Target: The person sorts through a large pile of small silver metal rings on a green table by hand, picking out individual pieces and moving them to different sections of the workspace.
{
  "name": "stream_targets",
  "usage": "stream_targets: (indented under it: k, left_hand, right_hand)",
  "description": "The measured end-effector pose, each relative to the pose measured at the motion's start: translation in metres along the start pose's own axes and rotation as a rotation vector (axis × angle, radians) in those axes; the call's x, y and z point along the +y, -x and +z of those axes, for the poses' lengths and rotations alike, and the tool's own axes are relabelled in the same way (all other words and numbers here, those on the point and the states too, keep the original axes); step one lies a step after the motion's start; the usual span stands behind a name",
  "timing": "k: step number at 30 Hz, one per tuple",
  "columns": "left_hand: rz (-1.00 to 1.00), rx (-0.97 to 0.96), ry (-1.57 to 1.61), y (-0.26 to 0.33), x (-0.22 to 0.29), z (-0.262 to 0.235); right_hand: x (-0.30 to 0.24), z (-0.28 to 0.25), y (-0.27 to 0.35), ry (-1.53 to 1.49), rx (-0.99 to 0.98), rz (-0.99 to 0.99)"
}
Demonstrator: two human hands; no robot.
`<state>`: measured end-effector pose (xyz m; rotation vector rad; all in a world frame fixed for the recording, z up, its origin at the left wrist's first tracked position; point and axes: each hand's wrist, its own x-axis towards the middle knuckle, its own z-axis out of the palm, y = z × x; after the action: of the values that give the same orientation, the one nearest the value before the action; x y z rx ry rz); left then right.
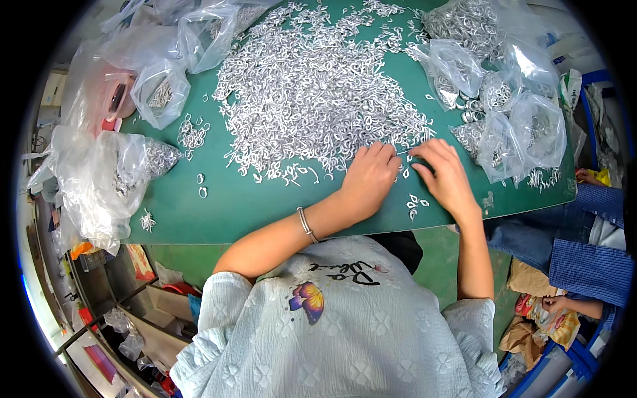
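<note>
A wide heap of small silver metal pieces [318,99], many with a looped end, covers the middle of the table. At its near right edge my left hand [371,179] has its fingers curled together; what they grip is mostly hidden. A thin silver piece [403,152] shows just beside those fingertips. Facing it from the right, my right hand [448,176] is bent, its thumb apart from the fingers, its fingertips close to that piece. Below the hands lies a small cluster of looped pieces [415,204]. A metal bangle [305,224] circles my left wrist.
On the green table [265,212], clear bags [99,186] of metal parts stand at the left, and more bags [531,132] at the right. A small pile [192,136] and two rings [202,192] lie left of the heap. Another person's hand [557,304] shows at lower right.
</note>
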<state>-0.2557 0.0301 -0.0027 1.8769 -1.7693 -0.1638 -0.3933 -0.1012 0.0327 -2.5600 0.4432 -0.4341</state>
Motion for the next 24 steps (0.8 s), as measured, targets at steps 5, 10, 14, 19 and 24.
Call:
stream_targets:
  k: [5,10,14,19,24]
  left_hand:
    - [-0.006,0.114,0.181,0.000,-0.010,-0.002]
    - [-0.156,0.083,0.553,-0.005,0.013,-0.001]
    - [-0.091,-0.009,0.501,0.002,0.032,0.016]
    - [0.015,0.012,0.296,0.008,0.026,0.007]
    - [0.040,-0.121,0.151,0.000,0.021,0.000]
  right_hand:
    - [-0.003,-0.021,0.015,0.083,-0.170,0.076]
    - [0.023,-0.018,0.012,-0.120,-0.070,0.106]
    - [0.019,-0.006,0.002,0.045,-0.002,0.099]
    - [0.020,-0.030,0.023,-0.021,-0.093,0.157]
    - [0.009,-0.030,0.033,-0.138,-0.196,0.252]
